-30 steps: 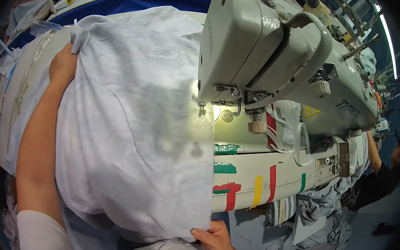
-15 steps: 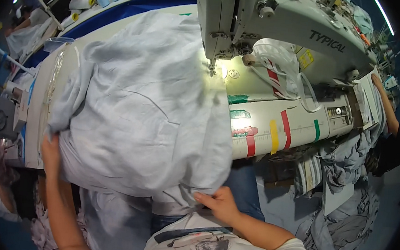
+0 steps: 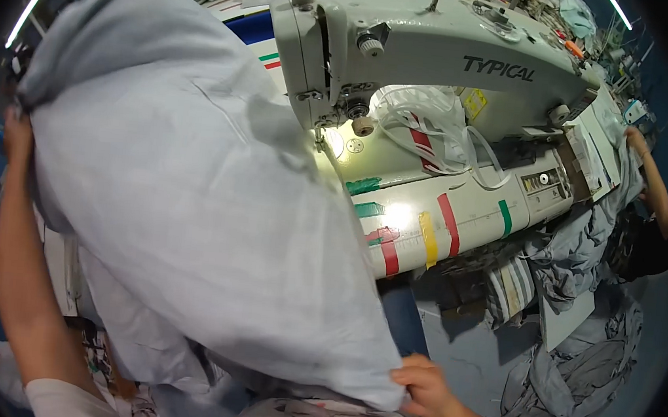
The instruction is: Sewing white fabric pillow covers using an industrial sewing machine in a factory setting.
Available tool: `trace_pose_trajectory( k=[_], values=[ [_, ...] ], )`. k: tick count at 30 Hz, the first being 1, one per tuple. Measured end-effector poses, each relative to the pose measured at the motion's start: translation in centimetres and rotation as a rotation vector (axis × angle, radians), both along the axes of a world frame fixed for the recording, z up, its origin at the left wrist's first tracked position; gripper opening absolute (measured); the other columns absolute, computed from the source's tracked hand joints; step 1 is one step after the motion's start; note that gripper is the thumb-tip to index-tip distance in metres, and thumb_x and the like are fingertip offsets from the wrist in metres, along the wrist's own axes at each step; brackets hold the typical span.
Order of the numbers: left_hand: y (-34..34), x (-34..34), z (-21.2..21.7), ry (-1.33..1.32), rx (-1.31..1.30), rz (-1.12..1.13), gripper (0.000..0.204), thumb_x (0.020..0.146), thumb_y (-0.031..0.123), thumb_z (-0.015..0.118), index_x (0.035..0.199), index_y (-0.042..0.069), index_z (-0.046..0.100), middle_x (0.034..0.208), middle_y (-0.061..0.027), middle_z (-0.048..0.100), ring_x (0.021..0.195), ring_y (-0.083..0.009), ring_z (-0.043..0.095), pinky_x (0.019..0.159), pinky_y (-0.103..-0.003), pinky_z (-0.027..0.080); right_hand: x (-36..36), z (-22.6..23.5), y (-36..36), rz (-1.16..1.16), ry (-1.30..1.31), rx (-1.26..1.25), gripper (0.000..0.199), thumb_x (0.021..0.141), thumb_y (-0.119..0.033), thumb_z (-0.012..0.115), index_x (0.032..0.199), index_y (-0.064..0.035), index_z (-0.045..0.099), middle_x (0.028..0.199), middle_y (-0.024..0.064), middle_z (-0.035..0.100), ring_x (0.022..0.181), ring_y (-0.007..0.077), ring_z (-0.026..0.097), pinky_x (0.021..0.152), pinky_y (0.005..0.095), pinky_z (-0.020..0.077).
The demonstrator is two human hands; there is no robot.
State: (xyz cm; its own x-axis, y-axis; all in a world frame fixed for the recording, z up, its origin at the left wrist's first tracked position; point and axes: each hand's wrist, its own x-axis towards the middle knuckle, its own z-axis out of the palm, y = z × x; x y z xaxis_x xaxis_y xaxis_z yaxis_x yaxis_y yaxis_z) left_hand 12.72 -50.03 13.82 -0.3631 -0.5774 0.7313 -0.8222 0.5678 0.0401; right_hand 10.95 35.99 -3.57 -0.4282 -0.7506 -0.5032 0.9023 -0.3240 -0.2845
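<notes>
A large pale blue-grey cloth (image 3: 216, 190) is stretched between my two hands, its far-left part raised off the sewing table. My left hand (image 3: 19, 133), at the far left, is closed on the cloth's left edge; the fingertips are partly hidden. Low on the right, my right hand (image 3: 423, 387) pinches the near-right corner between thumb and fingers. The cloth's right edge runs up close beside the needle area of a white sewing machine (image 3: 419, 49), where a lamp shines. Whether the cloth lies under the presser foot I cannot tell. A short line like a seam or crease crosses its upper part.
Coloured tape strips (image 3: 428, 239) mark the machine bed's front. Coiled white tape (image 3: 466, 152) lies under the machine arm. At right, another person's arm (image 3: 655, 185) reaches to grey fabric; more grey cloth (image 3: 561, 379) is heaped on the floor.
My left hand has lifted the cloth up and to the left. My right hand has moved right and down, pulling the corner out, so the cloth is more stretched. The view has shifted slightly.
</notes>
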Motion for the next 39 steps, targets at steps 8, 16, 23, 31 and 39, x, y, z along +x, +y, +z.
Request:
trace_pose_trajectory(
  k=[8, 16, 23, 31, 39],
  values=[
    [9.4, 6.8, -18.0, -0.030, 0.557, 0.161, 0.053, 0.087, 0.044, 0.058, 0.115, -0.001, 0.056, 0.104, -0.0287, 0.063, 0.099, -0.0471, 0.058, 0.081, -0.048, 0.046, -1.0, -4.7, -0.3, 0.201, -0.158, -0.142, 0.022, 0.089, -0.003, 0.056, 0.100, 0.0127, 0.065, 0.102, 0.0209, 0.067, 0.098, 0.0257, 0.065, 0.092, 0.0352, 0.0479],
    [23.5, 10.2, -19.1, -0.202, 0.508, 0.038, 0.052, 0.088, 0.038, 0.058, 0.126, 0.003, 0.049, 0.102, -0.0265, 0.064, 0.092, -0.0464, 0.060, 0.076, -0.049, 0.045, -0.7, -8.1, -0.3, 0.210, -0.313, -0.185, 0.021, 0.085, -0.002, 0.055, 0.090, 0.0154, 0.066, 0.102, 0.0264, 0.066, 0.100, 0.0340, 0.065, 0.093, 0.0415, 0.0483],
    [18.8, 6.8, -19.5, -0.184, 0.360, 0.097, 0.041, 0.089, 0.037, 0.059, 0.119, 0.011, 0.049, 0.105, -0.0226, 0.064, 0.096, -0.0447, 0.059, 0.076, -0.049, 0.046, -2.3, -6.7, -2.4, 0.299, -0.158, -0.029, 0.022, 0.090, -0.010, 0.058, 0.073, 0.0012, 0.066, 0.064, 0.0046, 0.061, 0.060, 0.0101, 0.057, 0.055, 0.0240, 0.0410],
    [15.3, -2.5, -19.0, -0.225, 0.321, 0.121, 0.042, 0.089, 0.038, 0.057, 0.120, 0.011, 0.046, 0.107, -0.0226, 0.064, 0.098, -0.0445, 0.059, 0.078, -0.051, 0.046, -6.6, -4.9, -6.1, 0.426, 0.038, 0.025, 0.033, 0.092, -0.015, 0.057, 0.061, -0.0049, 0.055, 0.045, -0.0053, 0.037, 0.031, 0.0048, 0.028, 0.032, 0.0239, 0.0165],
    [14.2, -10.5, -18.1, -0.161, 0.418, 0.081, 0.048, 0.085, 0.042, 0.059, 0.118, 0.010, 0.047, 0.108, -0.0249, 0.063, 0.101, -0.0441, 0.059, 0.081, -0.051, 0.046, -6.4, -4.8, -6.9, 0.166, 0.037, 0.135, 0.016, 0.089, -0.009, 0.055, 0.086, 0.0060, 0.060, 0.080, 0.0101, 0.055, 0.066, 0.0175, 0.049, 0.060, 0.0313, 0.0346]
  ],
)
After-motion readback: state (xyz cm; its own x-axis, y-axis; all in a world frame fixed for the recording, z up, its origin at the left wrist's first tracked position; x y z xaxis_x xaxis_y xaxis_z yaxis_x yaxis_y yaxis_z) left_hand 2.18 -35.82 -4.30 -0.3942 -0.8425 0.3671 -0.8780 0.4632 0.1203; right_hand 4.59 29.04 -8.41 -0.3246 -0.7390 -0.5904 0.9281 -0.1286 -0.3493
